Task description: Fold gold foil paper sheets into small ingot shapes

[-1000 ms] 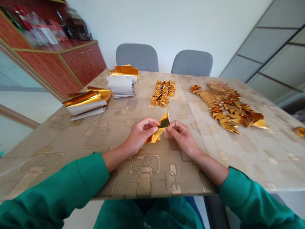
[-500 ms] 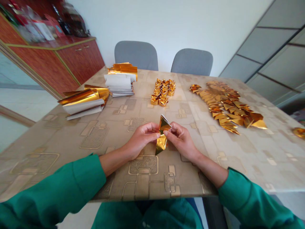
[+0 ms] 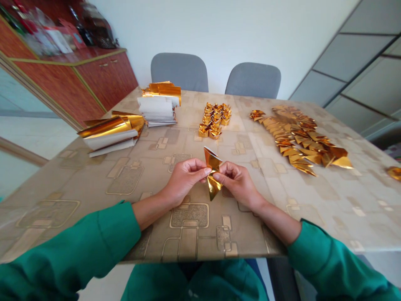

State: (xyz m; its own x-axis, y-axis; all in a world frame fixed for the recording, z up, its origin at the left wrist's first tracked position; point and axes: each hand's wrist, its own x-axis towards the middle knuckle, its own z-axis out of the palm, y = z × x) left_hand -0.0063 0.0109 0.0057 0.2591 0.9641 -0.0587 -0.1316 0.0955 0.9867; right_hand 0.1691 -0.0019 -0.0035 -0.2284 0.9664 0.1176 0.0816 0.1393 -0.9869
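A piece of folded gold foil paper (image 3: 214,187) is held between my hands above the near part of the table. It has pointed ends at top and bottom, and a pale inner edge shows near its top. My left hand (image 3: 187,179) pinches its left side between thumb and fingers. On the other side my right hand (image 3: 237,182) grips it, thumb pressed on the middle. Fingertips hide part of the fold. Beyond my hands stand rows of finished gold paper ingots (image 3: 214,120).
A patterned cloth covers the table (image 3: 125,221). At left lie a loose bundle of gold sheets (image 3: 109,133) and a white-and-gold paper stack (image 3: 158,110). Many pointed gold folds (image 3: 297,138) spread at right. Two grey chairs (image 3: 179,72) stand behind, with a red-brown cabinet (image 3: 100,75) at left.
The foil piece has turned slightly between my fingers, its top tip swinging left and its bottom tip right. Both hands keep hold of it, and the piles look the same.
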